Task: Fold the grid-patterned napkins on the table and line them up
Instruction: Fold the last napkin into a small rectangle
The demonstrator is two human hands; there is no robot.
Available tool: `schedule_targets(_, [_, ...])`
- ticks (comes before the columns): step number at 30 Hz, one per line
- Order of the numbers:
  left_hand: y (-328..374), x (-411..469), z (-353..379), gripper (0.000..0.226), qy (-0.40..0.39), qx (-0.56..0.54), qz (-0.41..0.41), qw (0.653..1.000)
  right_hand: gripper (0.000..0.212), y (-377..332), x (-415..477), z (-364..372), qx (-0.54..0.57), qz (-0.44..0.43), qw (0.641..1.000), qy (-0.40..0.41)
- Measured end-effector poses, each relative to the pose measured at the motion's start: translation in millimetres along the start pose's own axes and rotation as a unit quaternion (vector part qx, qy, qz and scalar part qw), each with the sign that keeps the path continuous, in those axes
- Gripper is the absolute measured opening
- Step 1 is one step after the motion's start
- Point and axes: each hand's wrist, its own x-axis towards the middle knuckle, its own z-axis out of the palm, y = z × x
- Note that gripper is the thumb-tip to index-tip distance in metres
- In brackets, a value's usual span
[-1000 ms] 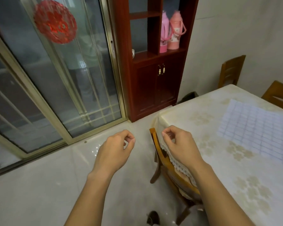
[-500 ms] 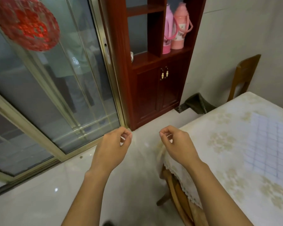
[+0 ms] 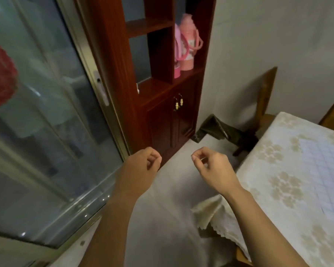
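Observation:
A pale grid-patterned napkin (image 3: pixel 325 170) lies flat on the table (image 3: pixel 274 189) at the right edge of view, partly cut off. The table wears a cream floral cloth with a lace hem. My left hand (image 3: pixel 143 166) and my right hand (image 3: pixel 212 166) float over the floor to the left of the table, well clear of the napkin. On both hands the fingers are curled and the thumb meets the forefinger, with nothing visible in either.
A red-brown cabinet (image 3: pixel 162 105) with two pink flasks (image 3: pixel 186 45) stands ahead by the glass sliding door (image 3: pixel 46 132). A wooden chair (image 3: pixel 264 105) with a dark cloth (image 3: pixel 218 130) sits by the wall. Another chair's edge (image 3: pixel 241 255) shows under the tablecloth.
The view has swung left and up, so the napkin and table slid toward the right edge. Both hands kept their pinched pose and now hang over the floor instead of the table corner.

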Motion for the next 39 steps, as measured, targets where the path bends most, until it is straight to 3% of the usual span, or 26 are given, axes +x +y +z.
schedule_targets(4, [-21.3,51.9,16.6,0.006,-0.074,-0.001,0.013,0.997,0.009,12.1,24.3,16.7,-0.003,0.046,0.999,0.004])
schedule_targets(9, [-29.0,132.7,27.2,0.006,-0.080,-0.002,0.043,0.996,0.012,33.6,93.7,16.8,-0.002,0.081,0.996,0.040])
schedule_targets(15, [0.3,233.8,48.5,0.008,-0.108,0.042,0.090,0.989,0.014,54.9,184.8,9.1,0.013,0.084,0.994,0.074])
schedule_targets(24, [47.7,377.4,125.2,0.007,-0.180,0.055,0.163,0.968,0.008,134.4,250.4,-33.1,-0.006,0.203,0.969,0.143])
schedule_targets(29, [76.9,469.1,196.8,0.006,-0.258,0.030,0.231,0.938,0.014,187.6,295.8,-52.2,-0.039,0.256,0.956,0.140])
schedule_targets(33, [112.3,536.3,240.4,0.009,-0.314,0.030,0.291,0.903,0.011,207.3,335.9,-83.8,-0.061,0.297,0.933,0.196])
schedule_targets(39, [186.5,605.5,306.2,0.007,-0.361,0.000,0.400,0.842,0.013,231.3,350.1,-115.4,-0.059,0.393,0.855,0.334])
